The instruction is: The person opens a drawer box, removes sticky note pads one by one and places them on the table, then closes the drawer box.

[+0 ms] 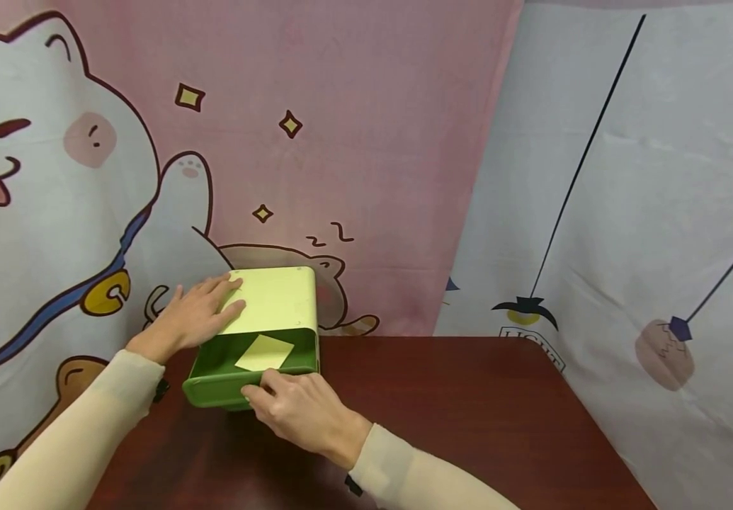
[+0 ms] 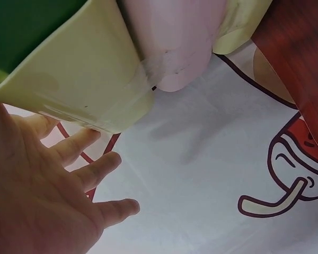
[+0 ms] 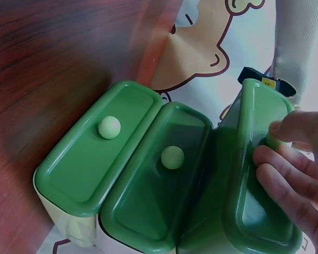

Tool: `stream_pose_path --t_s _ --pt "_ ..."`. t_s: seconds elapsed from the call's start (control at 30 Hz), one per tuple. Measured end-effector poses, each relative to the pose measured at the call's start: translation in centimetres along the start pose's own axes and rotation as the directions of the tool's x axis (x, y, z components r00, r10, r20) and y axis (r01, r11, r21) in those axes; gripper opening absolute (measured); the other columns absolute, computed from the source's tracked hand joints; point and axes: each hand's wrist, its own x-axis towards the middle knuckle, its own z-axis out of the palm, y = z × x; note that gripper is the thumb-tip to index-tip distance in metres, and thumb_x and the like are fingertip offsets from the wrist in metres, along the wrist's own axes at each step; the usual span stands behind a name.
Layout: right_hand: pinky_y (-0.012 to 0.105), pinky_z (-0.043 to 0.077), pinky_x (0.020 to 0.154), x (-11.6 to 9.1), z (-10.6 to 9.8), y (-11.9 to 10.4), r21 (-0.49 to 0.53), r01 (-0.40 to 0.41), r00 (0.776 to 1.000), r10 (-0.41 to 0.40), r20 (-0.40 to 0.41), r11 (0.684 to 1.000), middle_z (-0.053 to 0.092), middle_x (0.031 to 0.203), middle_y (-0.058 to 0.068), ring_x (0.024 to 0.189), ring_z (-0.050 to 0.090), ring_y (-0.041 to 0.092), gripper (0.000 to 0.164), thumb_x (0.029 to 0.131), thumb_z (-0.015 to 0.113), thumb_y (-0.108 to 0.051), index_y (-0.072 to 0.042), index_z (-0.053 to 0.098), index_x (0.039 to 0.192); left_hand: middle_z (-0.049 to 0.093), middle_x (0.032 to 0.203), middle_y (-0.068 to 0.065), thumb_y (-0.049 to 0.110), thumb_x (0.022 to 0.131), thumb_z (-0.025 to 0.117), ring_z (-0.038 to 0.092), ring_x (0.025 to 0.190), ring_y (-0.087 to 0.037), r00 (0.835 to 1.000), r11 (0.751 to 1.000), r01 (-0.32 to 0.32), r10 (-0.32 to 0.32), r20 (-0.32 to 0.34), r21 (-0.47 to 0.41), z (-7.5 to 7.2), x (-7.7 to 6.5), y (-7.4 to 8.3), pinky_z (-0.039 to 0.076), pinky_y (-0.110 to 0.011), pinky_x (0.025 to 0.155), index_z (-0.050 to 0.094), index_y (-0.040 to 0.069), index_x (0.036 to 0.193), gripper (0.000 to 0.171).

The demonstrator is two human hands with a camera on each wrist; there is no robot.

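Note:
A small drawer cabinet [image 1: 277,297] with a pale yellow top stands near the back wall. Its green top drawer [image 1: 216,389] is pulled partway out, and a pale yellow square of paper [image 1: 264,353] lies inside. My left hand [image 1: 200,315] rests on the cabinet's top at the left edge; the left wrist view shows its fingers spread along the yellow shell [image 2: 95,79]. At the drawer front, my right hand [image 1: 309,411] pinches the round knob [image 3: 275,141] between thumb and fingers, which partly hide it.
Two lower green drawers [image 3: 77,169] are closed, each with a round pale knob [image 3: 173,157]. A dark reddish-brown table [image 1: 462,418] extends to the right. Behind hangs a pink printed cloth [image 1: 391,142], with a whitish cloth [image 1: 659,212] on the right.

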Motion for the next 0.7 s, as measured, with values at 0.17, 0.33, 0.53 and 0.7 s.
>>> stream_pose_path --t_s 0.17,0.33,0.53,0.7 --pt "0.015 0.036 0.041 -0.02 -0.22 -0.25 -0.021 0.015 1.000 -0.015 -0.016 1.000 0.064 0.091 -0.007 0.054 0.055 0.000 0.016 0.102 0.071 -0.025 -0.023 0.076 0.117 0.023 0.178 -0.018 0.070 0.110 0.031 0.027 0.158 -0.054 1.000 1.000 -0.002 0.002 -0.012 0.004 -0.08 -0.05 0.11 0.008 -0.088 0.118 0.034 0.021 0.170 0.078" --pt "0.014 0.035 0.042 -0.06 -0.12 -0.46 -0.046 0.032 0.999 -0.034 -0.036 0.998 0.063 0.090 -0.008 0.054 0.055 0.000 0.014 0.102 0.071 -0.025 -0.023 0.076 0.115 0.024 0.178 -0.017 0.070 0.109 0.032 0.027 0.159 -0.053 1.000 1.000 0.005 -0.005 -0.022 -0.006 -0.06 -0.25 0.00 0.008 -0.088 0.119 0.035 0.021 0.169 0.078" --pt "0.015 0.039 0.044 -0.01 -0.20 -0.67 -0.063 0.056 0.997 -0.060 -0.053 0.996 0.063 0.090 -0.008 0.056 0.057 0.000 0.014 0.102 0.069 -0.025 -0.024 0.077 0.113 0.021 0.179 -0.015 0.071 0.109 0.029 0.025 0.160 -0.052 1.000 1.000 0.014 -0.014 -0.015 -0.008 -0.06 -0.36 -0.24 0.006 -0.087 0.120 0.032 0.022 0.170 0.078" --pt "0.015 0.041 0.044 -0.22 -0.40 -0.69 -0.062 0.060 0.997 -0.063 -0.049 0.996 0.064 0.090 -0.008 0.057 0.059 0.001 0.016 0.101 0.070 -0.025 -0.023 0.077 0.115 0.023 0.179 -0.014 0.071 0.109 0.031 0.027 0.159 -0.052 1.000 1.000 0.008 -0.008 -0.027 -0.017 0.02 -0.07 0.01 0.006 -0.086 0.121 0.034 0.023 0.170 0.077"
